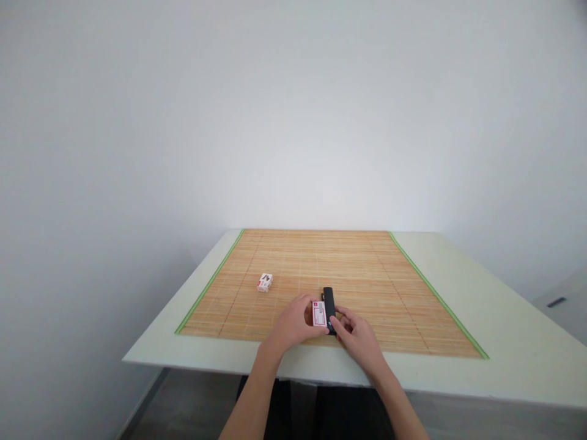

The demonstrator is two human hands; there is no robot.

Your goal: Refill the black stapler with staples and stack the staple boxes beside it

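Note:
My left hand (293,324) is curled around a small white and red box (319,314) near the front edge of a bamboo mat (367,269). My right hand (355,333) pinches the near end of a slim black device (329,304) that lies on the mat right beside the box. Both hands rest low on the mat, close together. A second small white and red box (265,282) sits alone on the mat to the left, apart from both hands.
The bamboo mat has green edging and lies on a pale table (504,330) set against a plain white wall. The table's front edge runs just under my forearms. A grey object (557,301) shows at the far right, off the table.

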